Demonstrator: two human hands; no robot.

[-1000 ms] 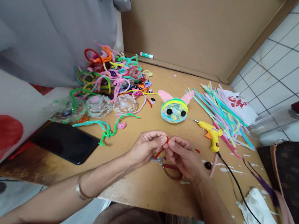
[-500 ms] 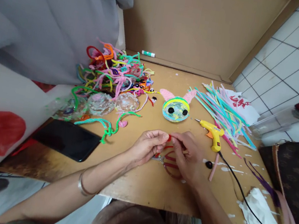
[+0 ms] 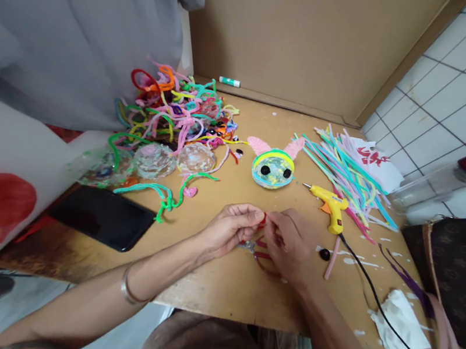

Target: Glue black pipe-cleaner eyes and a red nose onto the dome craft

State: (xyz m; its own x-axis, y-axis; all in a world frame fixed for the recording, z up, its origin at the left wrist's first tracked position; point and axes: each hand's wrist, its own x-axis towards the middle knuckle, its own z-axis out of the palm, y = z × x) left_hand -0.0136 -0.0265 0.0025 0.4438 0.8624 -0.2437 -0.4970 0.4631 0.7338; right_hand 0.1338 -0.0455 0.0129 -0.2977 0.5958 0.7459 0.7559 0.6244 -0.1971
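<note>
Between my fingertips is a small piece of red pipe cleaner (image 3: 263, 220), partly covered by the fingers. My left hand (image 3: 231, 227) pinches it between thumb and forefinger, and my right hand (image 3: 290, 242) grips its other side, closed and close against the left. Under the hands lie red-handled scissors (image 3: 264, 257), half hidden by my right hand. Beyond them stands a round animal head (image 3: 272, 175) with pink ears, black button eyes and a green and yellow band. To the right a yellow glue gun (image 3: 329, 204) rests on the table.
A heap of coloured pipe cleaners (image 3: 181, 107) and clear plastic domes (image 3: 153, 159) fill the left, near a black phone (image 3: 102, 217). Straight pipe cleaners (image 3: 349, 163) lie right, with crumpled tissue (image 3: 399, 325), a black button (image 3: 324, 254) and a brown bag (image 3: 456, 275). The glue gun's cord (image 3: 374, 291) crosses the right side.
My right fingers have turned and curled in around the red piece, so less of it shows. My left hand holds its place. The whole view has shifted very slightly.
</note>
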